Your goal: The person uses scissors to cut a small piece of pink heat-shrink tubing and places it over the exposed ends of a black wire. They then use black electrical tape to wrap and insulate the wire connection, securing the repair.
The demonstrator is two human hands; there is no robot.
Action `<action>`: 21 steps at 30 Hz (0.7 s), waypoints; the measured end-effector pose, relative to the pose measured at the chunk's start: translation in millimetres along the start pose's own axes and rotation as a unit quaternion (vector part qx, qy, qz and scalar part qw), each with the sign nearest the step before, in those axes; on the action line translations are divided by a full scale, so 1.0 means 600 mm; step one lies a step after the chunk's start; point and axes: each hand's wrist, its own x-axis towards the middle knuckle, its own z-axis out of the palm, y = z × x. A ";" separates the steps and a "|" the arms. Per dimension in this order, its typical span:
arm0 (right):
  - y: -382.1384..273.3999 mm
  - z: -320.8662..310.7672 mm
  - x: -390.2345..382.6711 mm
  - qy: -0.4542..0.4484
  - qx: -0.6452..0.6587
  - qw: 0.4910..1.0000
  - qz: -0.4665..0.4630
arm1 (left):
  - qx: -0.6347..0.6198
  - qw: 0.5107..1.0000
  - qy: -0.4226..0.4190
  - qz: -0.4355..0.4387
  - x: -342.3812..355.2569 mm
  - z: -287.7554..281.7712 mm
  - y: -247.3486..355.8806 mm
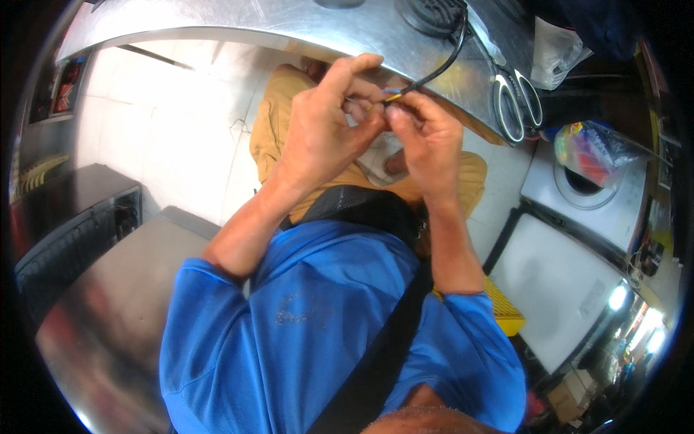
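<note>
A black electrical cable [442,71] curves down over the front edge of the metal table. Blue and yellow inner wires [392,95] show at its stripped end. My left hand [323,123] pinches at these wires with thumb and fingertips, its index finger raised. Close against it, my right hand [431,137] grips the cable end between thumb and fingers. The exact wire tips are hidden between the fingers of both hands. To the right of my right hand, scissors [515,107] with black and white handles lie at the table's edge.
The shiny metal table [289,27] spans the top, with a round black coil-like thing [431,16] on it and a clear plastic bag [555,54] beside. White front-loading appliances [560,282] stand at right. A grey metal cabinet [116,304] is at left.
</note>
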 end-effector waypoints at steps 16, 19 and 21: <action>-0.007 -0.014 0.000 -0.019 -0.093 0.995 -0.015 | -0.020 1.000 -0.024 0.002 0.000 0.000 -0.001; -0.004 -0.012 -0.001 -0.013 -0.085 0.996 -0.018 | -0.023 1.000 -0.017 -0.005 0.001 0.001 0.000; -0.005 -0.008 -0.001 -0.007 -0.072 0.997 -0.017 | -0.020 1.000 -0.010 0.001 0.002 0.002 -0.001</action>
